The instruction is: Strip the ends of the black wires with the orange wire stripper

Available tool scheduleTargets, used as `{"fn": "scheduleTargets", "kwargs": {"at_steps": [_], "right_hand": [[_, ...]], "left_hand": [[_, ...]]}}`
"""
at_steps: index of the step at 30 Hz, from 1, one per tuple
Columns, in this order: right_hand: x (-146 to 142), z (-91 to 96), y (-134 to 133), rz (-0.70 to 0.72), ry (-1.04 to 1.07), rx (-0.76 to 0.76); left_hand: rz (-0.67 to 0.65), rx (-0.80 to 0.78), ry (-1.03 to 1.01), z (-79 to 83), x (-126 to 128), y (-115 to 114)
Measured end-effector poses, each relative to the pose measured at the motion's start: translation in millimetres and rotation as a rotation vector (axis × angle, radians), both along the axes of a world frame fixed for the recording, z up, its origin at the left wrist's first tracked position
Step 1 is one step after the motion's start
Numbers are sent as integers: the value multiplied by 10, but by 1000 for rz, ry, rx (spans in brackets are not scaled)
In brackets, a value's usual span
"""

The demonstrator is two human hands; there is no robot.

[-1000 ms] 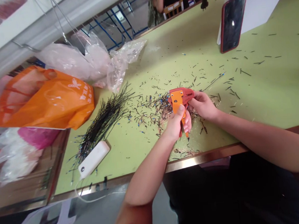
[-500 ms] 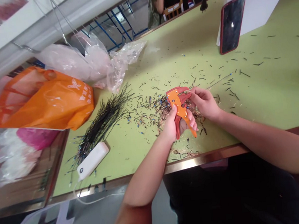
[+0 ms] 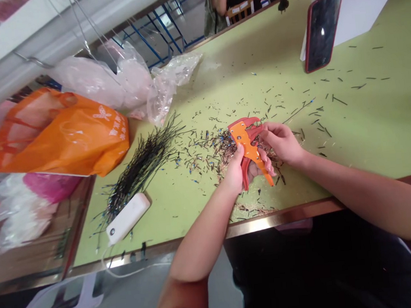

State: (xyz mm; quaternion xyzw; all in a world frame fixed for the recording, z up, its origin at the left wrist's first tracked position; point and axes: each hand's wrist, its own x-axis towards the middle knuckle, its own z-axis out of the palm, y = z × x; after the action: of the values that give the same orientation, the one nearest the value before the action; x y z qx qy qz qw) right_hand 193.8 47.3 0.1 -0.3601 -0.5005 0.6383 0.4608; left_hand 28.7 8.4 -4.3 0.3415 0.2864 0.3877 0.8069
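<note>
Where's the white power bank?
The white power bank sits near the green table's front edge in the head view, beside the black wire bundle, left of the left hand.

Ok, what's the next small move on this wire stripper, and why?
Probably squeeze the handles of the orange wire stripper with the left hand. That hand already grips the tool, and the right hand's fingers sit at its jaws, with a thin blue-tipped wire apparently running from them. I can't tell whether the wire is seated, so check that first.
</note>
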Motion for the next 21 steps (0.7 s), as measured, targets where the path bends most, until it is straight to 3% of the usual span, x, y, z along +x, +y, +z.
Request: {"fn": "scheduleTargets", "kwargs": {"at_steps": [4, 12, 21], "right_hand": [[-5, -19, 79, -144, 34, 33], [14, -42, 135, -183, 134, -20], [162, -8, 216, -285, 114, 249]], "left_hand": [[-13, 33, -16, 10, 3, 7], [17, 2, -30, -73, -34, 15], [11, 98, 3, -101, -51, 30]]}}
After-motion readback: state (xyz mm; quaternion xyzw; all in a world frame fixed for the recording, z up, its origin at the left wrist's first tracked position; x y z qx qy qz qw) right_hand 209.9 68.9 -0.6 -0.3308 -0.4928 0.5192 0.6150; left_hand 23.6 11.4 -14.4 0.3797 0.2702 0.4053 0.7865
